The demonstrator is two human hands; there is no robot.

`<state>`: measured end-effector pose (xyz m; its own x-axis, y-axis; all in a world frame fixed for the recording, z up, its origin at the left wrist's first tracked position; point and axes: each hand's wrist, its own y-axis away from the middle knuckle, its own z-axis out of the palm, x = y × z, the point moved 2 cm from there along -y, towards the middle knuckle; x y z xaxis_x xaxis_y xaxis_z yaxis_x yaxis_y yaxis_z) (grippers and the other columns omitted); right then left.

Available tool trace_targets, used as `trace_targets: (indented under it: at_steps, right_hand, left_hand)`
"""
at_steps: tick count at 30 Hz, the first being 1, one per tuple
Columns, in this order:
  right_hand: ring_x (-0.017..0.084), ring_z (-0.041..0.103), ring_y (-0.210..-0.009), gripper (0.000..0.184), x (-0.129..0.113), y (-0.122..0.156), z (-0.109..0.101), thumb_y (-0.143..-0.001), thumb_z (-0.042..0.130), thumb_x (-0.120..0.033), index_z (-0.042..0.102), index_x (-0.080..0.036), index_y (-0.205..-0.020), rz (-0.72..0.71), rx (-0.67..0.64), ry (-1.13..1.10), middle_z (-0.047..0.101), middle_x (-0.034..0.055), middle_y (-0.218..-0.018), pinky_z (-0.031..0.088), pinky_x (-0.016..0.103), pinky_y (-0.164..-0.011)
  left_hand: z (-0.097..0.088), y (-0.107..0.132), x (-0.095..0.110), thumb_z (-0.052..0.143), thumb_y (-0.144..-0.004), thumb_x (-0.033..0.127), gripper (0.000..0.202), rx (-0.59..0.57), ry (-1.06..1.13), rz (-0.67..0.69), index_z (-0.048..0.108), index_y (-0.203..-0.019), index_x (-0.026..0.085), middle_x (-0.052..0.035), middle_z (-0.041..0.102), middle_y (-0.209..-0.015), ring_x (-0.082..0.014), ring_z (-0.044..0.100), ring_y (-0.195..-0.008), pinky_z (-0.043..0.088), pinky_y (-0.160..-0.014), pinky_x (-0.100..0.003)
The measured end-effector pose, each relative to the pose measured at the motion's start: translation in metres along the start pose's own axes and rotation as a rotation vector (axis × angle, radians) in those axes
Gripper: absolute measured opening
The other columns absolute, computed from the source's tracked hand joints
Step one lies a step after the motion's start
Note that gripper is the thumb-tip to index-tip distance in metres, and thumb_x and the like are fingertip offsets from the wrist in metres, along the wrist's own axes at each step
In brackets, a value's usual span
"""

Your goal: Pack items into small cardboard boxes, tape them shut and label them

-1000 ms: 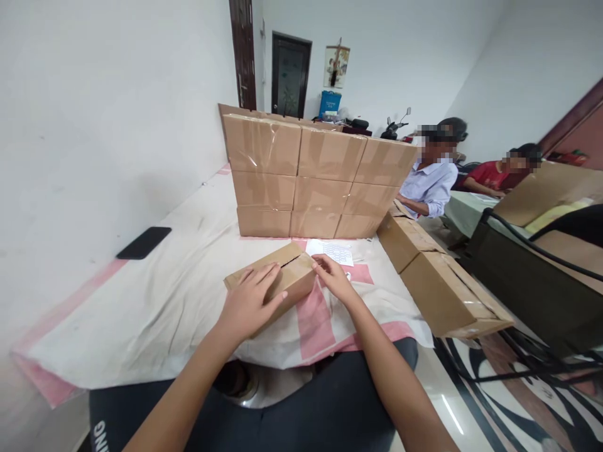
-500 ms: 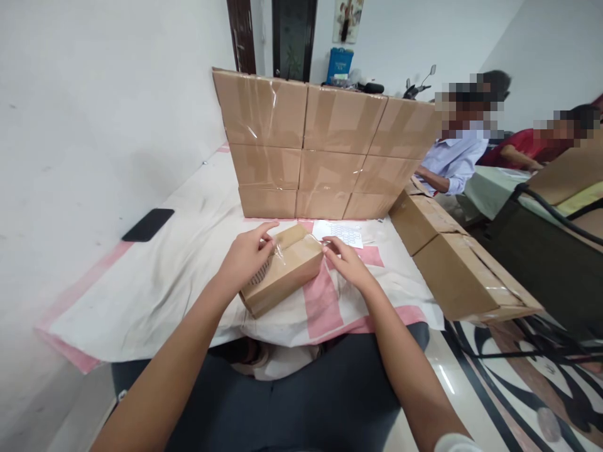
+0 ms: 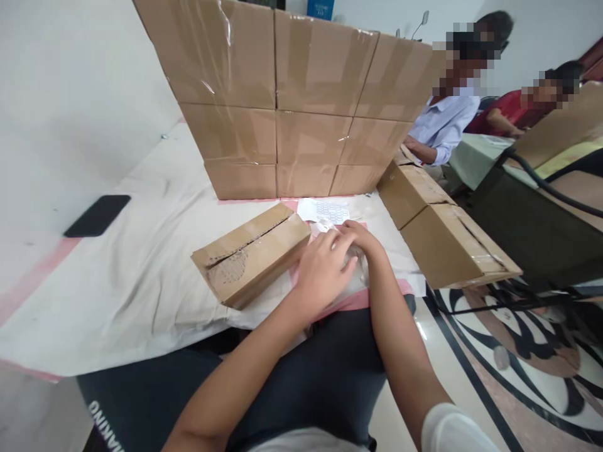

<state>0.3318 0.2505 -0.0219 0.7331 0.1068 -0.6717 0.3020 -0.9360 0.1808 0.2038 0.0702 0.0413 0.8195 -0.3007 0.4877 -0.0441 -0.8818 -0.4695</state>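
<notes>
A small cardboard box [image 3: 249,254] lies on the white and pink cloth [image 3: 141,282] in front of me, its top seam open and a torn patch on its near end. Just right of the box my left hand [image 3: 325,270] and my right hand [image 3: 366,242] meet, fingers curled together. A crumpled strip of clear tape [image 3: 326,226] shows between and under them. My left hand partly covers the fingers of my right hand. Neither hand touches the box.
A wall of taped cardboard boxes [image 3: 292,107] stands behind. A sticker sheet [image 3: 332,210] lies before it. Two long boxes [image 3: 443,242] overhang the cloth's right edge. A black phone [image 3: 97,215] lies far left. Two seated people [image 3: 447,119] work at the right.
My left hand has left the box's top and crossed right to join my right hand, with clear tape coming away. The box now lies with its seam open. The view dropped closer.
</notes>
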Motion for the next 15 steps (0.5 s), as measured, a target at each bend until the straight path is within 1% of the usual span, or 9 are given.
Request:
trace_targets:
  at_steps: [1, 2, 3, 4, 5, 6, 8, 10, 15]
  right_hand:
    - [0.016, 0.058, -0.07, 0.011, 0.0, -0.001, 0.001, -0.084, 0.054, -0.02, 0.059, -0.016, -0.075, 0.01, -0.005, -0.019, 0.067, 0.0059, -0.079, 0.042, 0.025, -0.062]
    - [0.016, 0.058, -0.068, 0.014, 0.001, -0.002, 0.001, -0.085, 0.053, -0.021, 0.06, -0.015, -0.074, 0.02, -0.01, -0.035, 0.067, 0.0065, -0.078, 0.042, 0.025, -0.061]
    - [0.015, 0.058, -0.067, 0.017, 0.001, -0.003, 0.001, -0.086, 0.052, -0.021, 0.06, -0.014, -0.073, 0.032, -0.013, -0.05, 0.067, 0.0071, -0.077, 0.042, 0.025, -0.059]
    - [0.015, 0.058, -0.065, 0.019, 0.002, -0.004, 0.001, -0.086, 0.052, -0.022, 0.061, -0.013, -0.073, 0.044, -0.014, -0.064, 0.067, 0.0075, -0.076, 0.042, 0.024, -0.057]
    - [0.015, 0.057, -0.063, 0.02, 0.002, -0.005, 0.001, -0.086, 0.052, -0.024, 0.062, -0.013, -0.073, 0.055, -0.013, -0.077, 0.066, 0.0077, -0.074, 0.041, 0.024, -0.056]
    - [0.014, 0.057, -0.062, 0.021, 0.003, -0.006, 0.001, -0.086, 0.052, -0.025, 0.063, -0.012, -0.073, 0.063, -0.011, -0.09, 0.066, 0.0077, -0.073, 0.041, 0.024, -0.055]
    - [0.014, 0.056, -0.06, 0.024, 0.004, -0.009, 0.002, -0.086, 0.054, -0.028, 0.064, -0.011, -0.073, 0.073, -0.015, -0.114, 0.065, 0.0078, -0.071, 0.042, 0.024, -0.054]
    - [0.014, 0.055, -0.058, 0.026, 0.004, -0.011, 0.004, -0.086, 0.055, -0.03, 0.065, -0.011, -0.07, 0.083, -0.027, -0.135, 0.065, 0.0079, -0.068, 0.041, 0.024, -0.053]
    - [0.011, 0.051, -0.053, 0.023, -0.002, -0.009, 0.009, -0.081, 0.062, -0.025, 0.061, -0.013, -0.061, 0.098, -0.018, -0.175, 0.06, 0.0036, -0.058, 0.038, 0.023, -0.05]
  left_hand:
    - [0.026, -0.009, -0.005, 0.063, -0.089, 0.03, 0.058, -0.02, 0.0, -0.022, 0.045, -0.144, 0.025, -0.0126, 0.052, -0.142, -0.0335, 0.047, -0.135, 0.041, -0.112, -0.048]
    - [0.049, -0.019, -0.014, 0.07, -0.084, 0.028, 0.075, -0.03, -0.012, -0.071, 0.037, -0.151, 0.026, -0.0154, 0.038, -0.156, -0.0402, 0.03, -0.148, 0.032, -0.117, -0.055]
    - [0.07, -0.028, -0.024, 0.075, -0.079, 0.026, 0.088, -0.045, -0.012, -0.124, 0.03, -0.155, 0.026, -0.016, 0.024, -0.164, -0.0448, 0.016, -0.153, 0.027, -0.119, -0.06]
    - [0.088, -0.036, -0.036, 0.076, -0.076, 0.024, 0.095, -0.049, -0.003, -0.173, 0.026, -0.156, 0.027, -0.0156, 0.015, -0.167, -0.0466, 0.008, -0.154, 0.025, -0.119, -0.062]
    - [0.102, -0.043, -0.048, 0.078, -0.075, 0.025, 0.099, -0.043, 0.02, -0.207, 0.024, -0.157, 0.026, -0.0158, 0.009, -0.169, -0.0468, 0.005, -0.154, 0.023, -0.12, -0.062]
    - [0.112, -0.047, -0.059, 0.08, -0.073, 0.028, 0.103, -0.023, 0.057, -0.244, 0.021, -0.158, 0.024, -0.0171, 0.008, -0.168, -0.0457, 0.007, -0.154, 0.024, -0.12, -0.06]
    - [0.125, -0.05, -0.075, 0.081, -0.072, 0.035, 0.107, 0.029, 0.126, -0.27, 0.019, -0.158, 0.021, -0.0198, 0.012, -0.167, -0.0416, 0.016, -0.153, 0.028, -0.121, -0.054]
    - [0.131, -0.048, -0.083, 0.08, -0.072, 0.038, 0.107, 0.07, 0.163, -0.255, 0.019, -0.157, 0.019, -0.0212, 0.019, -0.164, -0.0387, 0.023, -0.151, 0.03, -0.12, -0.051]
    - [0.133, -0.044, -0.084, 0.081, -0.07, 0.04, 0.109, 0.088, 0.17, -0.245, 0.019, -0.157, 0.019, -0.0201, 0.028, -0.159, -0.0395, 0.032, -0.145, 0.033, -0.117, -0.052]
